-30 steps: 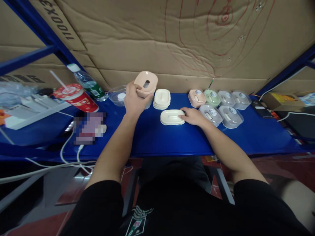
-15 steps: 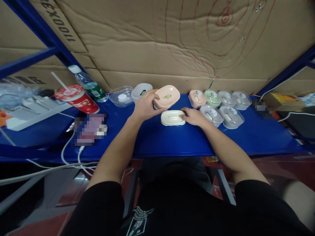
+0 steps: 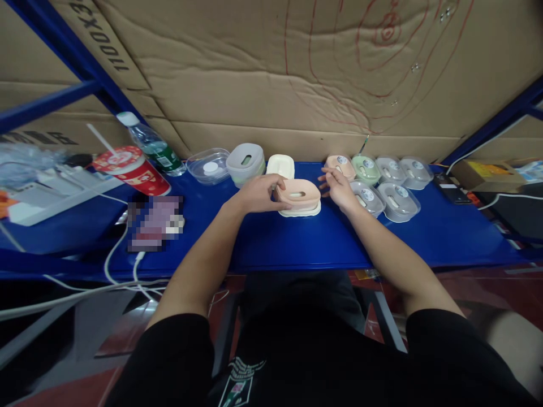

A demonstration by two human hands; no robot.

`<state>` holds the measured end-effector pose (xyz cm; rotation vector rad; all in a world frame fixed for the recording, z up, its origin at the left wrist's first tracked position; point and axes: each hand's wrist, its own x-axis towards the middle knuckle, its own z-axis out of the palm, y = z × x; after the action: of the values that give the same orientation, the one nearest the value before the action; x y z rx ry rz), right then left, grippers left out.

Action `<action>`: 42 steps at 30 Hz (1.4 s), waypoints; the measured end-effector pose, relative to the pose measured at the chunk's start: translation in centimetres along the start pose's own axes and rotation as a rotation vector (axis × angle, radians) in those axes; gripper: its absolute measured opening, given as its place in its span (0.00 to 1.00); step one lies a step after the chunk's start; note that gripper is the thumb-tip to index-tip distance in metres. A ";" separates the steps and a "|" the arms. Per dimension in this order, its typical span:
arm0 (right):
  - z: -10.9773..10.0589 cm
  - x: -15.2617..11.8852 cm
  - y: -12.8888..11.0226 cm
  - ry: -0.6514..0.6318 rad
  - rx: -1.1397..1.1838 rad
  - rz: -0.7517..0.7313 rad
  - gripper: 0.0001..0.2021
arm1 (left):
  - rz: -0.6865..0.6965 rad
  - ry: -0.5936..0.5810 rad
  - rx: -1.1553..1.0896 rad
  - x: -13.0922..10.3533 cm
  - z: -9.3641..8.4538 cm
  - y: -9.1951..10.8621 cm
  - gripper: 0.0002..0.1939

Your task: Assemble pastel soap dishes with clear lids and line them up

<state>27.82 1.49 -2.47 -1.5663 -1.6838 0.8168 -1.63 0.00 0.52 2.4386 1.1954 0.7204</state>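
Observation:
My left hand (image 3: 265, 193) grips the left end of a peach oval plastic dish (image 3: 303, 198) with a slot in its floor. The dish sits over a cream plastic piece (image 3: 304, 213), whose rim shows beneath it on the blue table. Just off the right end of the dish is my right hand (image 3: 338, 185), its fingers apart and holding nothing. Behind the peach dish stands a cream dish (image 3: 280, 165), partly covered by my left hand and the peach dish. A stack of grey slotted dishes (image 3: 246, 162) is to the left of it.
Clear plastic covers (image 3: 207, 167) lie at the back left, near a red paper cup (image 3: 136, 172) and a water bottle (image 3: 155, 147). Several lidded boxes (image 3: 401, 202) stand on the right. A phone (image 3: 452, 189) and cardboard box (image 3: 487, 178) are farther right. Cables hang at the left edge.
The peach dish has come down and toward me onto the cream piece, in my left hand. My right hand has let go of the cream piece and lifted away to the right.

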 end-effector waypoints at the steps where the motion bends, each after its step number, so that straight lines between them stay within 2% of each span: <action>1: 0.0 0.0 0.0 0.017 0.032 -0.029 0.27 | 0.002 -0.047 -0.009 0.0 0.3 0.0 0.27; 4: -0.1 -0.5 -0.1 -0.022 -0.089 -0.200 0.25 | 0.007 -0.176 0.008 0.2 1.1 0.1 0.31; 7: 0.1 -1.3 -0.1 -0.155 -0.291 -0.361 0.25 | 0.023 -0.200 0.037 0.4 1.5 0.0 0.35; 9: 0.3 -1.6 -0.1 -0.209 -0.355 -0.410 0.26 | 0.039 -0.198 0.029 0.4 1.5 -0.2 0.35; 14: 0.2 -1.6 0.0 -0.271 -0.362 -0.465 0.35 | 0.022 -0.186 0.005 0.3 1.3 -0.9 0.38; 18: -0.1 -1.5 0.1 -0.349 -0.430 -0.501 0.54 | 0.007 -0.165 -0.071 0.3 1.4 -1.5 0.36; 20: -0.2 -1.5 0.1 -0.356 -0.461 -0.505 0.61 | -0.005 -0.185 -0.128 0.3 1.4 -1.6 0.36; 26: -0.1 -1.5 -0.2 -0.371 -0.550 -0.481 0.61 | -0.037 -0.248 -0.128 0.3 1.4 -1.6 0.39; 31: 0.5 -1.3 0.2 -0.379 -0.594 -0.471 0.63 | 0.020 -0.228 -0.032 0.6 2.0 -1.5 0.25; 34: 0.6 -1.1 0.9 -0.385 -0.574 -0.483 0.63 | 0.088 -0.120 -0.012 0.7 1.5 -1.5 0.21; 36: 0.7 -0.9 1.4 -0.385 -0.558 -0.507 0.63 | 0.065 0.068 0.008 0.7 0.4 -1.6 0.18; 38: 0.7 -0.6 1.9 -0.386 -0.531 -0.531 0.63 | -0.054 0.358 0.068 0.4 -1.4 -1.9 0.12; 40: 0.7 -0.4 2.4 -0.385 -0.501 -0.546 0.64 | -0.255 0.654 0.168 -0.2 -3.3 -2.7 0.09; 41: 0.7 -0.3 2.5 -0.384 -0.490 -0.551 0.64 | -0.361 0.743 0.210 -0.5 -4.3 -3.1 0.09; 42: 0.7 -0.3 2.6 -0.382 -0.485 -0.553 0.64 | -0.459 0.763 0.239 -0.9 -5.1 -3.6 0.11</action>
<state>28.71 1.42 -5.07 -1.1578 -2.5848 0.4480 -7.29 1.74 2.64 1.9457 2.1258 1.4809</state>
